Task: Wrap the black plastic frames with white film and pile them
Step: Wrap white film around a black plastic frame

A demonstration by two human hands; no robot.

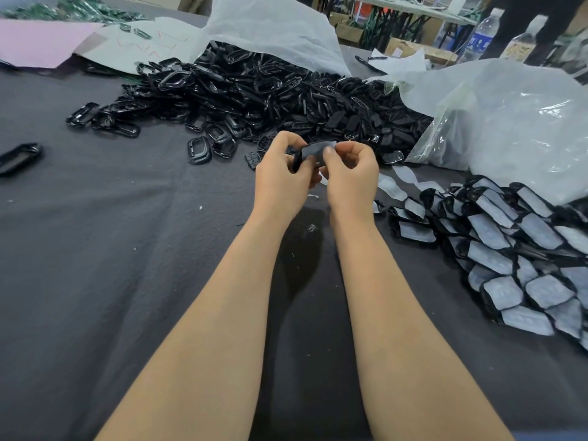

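Both hands hold one frame [313, 152] off the table [127, 249], just short of the bare heap [270, 93]. Left hand [283, 173]: fingers [288, 144] curled round the frame's left end. Right hand [350, 173]: fingers [331, 152] pinching film [323, 145] against its right end. The long axis runs left to right between the two sets of fingers. We cannot tell how far the film reaches behind. We judge wrapping is not yet finished. The wrapped pile [509, 249] lies right of the right fingers and nearer the body, so the right hand is closer. Bare table lies between, with loose film strips [413, 183] just right of the fingers and a bag [525, 122] beyond.
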